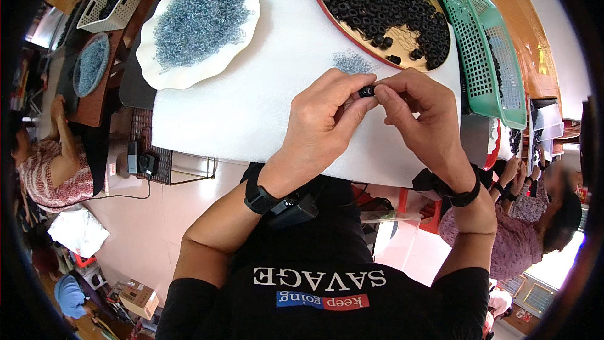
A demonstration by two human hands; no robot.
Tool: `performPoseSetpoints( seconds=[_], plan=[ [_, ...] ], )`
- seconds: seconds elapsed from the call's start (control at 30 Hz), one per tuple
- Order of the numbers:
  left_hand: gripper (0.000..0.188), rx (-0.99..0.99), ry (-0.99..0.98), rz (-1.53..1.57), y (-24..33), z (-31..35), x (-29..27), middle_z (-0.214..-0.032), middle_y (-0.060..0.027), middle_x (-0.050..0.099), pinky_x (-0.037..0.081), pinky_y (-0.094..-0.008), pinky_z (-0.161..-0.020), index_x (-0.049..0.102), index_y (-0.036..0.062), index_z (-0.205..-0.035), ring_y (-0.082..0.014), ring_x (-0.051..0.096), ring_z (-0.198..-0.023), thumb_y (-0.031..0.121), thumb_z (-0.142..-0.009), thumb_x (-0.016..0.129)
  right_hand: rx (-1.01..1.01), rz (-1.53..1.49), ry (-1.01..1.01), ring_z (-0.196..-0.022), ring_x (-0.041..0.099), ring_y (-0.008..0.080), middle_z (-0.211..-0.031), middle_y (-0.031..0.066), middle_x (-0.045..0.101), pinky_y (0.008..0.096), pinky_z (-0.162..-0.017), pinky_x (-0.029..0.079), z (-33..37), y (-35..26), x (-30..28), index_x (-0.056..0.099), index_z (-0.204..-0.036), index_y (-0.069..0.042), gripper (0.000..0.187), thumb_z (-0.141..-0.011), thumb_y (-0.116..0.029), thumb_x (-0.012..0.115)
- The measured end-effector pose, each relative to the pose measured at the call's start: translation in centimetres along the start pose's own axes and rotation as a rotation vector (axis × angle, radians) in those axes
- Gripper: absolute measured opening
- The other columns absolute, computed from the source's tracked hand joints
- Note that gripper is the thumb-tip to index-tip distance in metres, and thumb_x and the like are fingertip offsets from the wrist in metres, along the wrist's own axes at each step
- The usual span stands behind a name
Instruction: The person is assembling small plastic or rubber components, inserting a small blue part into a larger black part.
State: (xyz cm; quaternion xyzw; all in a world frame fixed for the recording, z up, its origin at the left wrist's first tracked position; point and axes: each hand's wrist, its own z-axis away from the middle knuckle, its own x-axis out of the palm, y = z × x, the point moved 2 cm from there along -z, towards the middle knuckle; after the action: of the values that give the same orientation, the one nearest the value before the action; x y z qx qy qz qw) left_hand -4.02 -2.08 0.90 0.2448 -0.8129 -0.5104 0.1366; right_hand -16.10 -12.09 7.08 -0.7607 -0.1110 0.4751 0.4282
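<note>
My left hand [324,119] pinches a small black cylindrical part [367,91] between thumb and forefinger, just above the white tabletop. Thumb and bent fingers of my right hand [425,116] close on the part's right end; anything smaller between those fingertips is hidden. Just beyond my fingers lies a small heap of clear bluish rings [351,62]. A scalloped white plate [151,53] at the far left is heaped with the same kind of rings [201,22]. At the far right, a round gold tray with a red rim [402,56] carries many black ring-shaped parts [371,9].
A green perforated basket [478,56] stands along the right edge, holding dark pieces. On a side table at left are a white basket [119,9] and a dish of clear rings [92,66]. Co-workers sit at left [56,167] and right [509,239].
</note>
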Motion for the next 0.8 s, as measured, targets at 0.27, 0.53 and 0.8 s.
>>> performPoseSetpoints(
  seconds=[0.27,0.53,0.8],
  plan=[
    [0.032,0.008,-0.053,-0.053,0.3,0.2,-0.2,-0.093,-0.0077,0.064,0.048,-0.0235,-0.063,0.066,0.0018,-0.116,-0.0121,0.060,-0.077,0.001,-0.084,0.068,0.512,-0.488,-0.250,-0.063,0.058,0.0057,-0.079,0.0013,0.063,0.0208,-0.059,0.054,-0.9,1.1,-1.5,0.068,-0.098,-0.001,0.024,-0.089,-0.024,0.070],
    [0.033,0.024,-0.096,-0.052,0.4,0.1,0.1,-0.092,-0.0079,0.065,0.048,-0.0229,-0.064,0.066,0.0013,-0.116,-0.0117,0.060,-0.077,0.000,-0.083,0.070,0.629,-0.773,-0.380,-0.062,0.057,0.0052,-0.073,-0.0011,0.058,0.0221,-0.056,0.056,-0.9,3.3,-1.7,0.066,-0.093,-0.004,0.025,-0.087,-0.027,0.073],
    [0.030,0.075,-0.067,-0.066,0.0,0.1,0.4,-0.086,-0.0077,0.063,0.045,-0.0214,-0.052,0.067,-0.0002,-0.111,-0.0080,0.056,-0.061,0.001,-0.082,0.072,0.571,-0.715,-0.352,-0.064,0.058,0.0062,-0.075,-0.0003,0.059,0.0219,-0.057,0.056,-0.5,2.6,-1.6,0.066,-0.092,-0.004,0.027,-0.088,-0.030,0.072]
  ],
)
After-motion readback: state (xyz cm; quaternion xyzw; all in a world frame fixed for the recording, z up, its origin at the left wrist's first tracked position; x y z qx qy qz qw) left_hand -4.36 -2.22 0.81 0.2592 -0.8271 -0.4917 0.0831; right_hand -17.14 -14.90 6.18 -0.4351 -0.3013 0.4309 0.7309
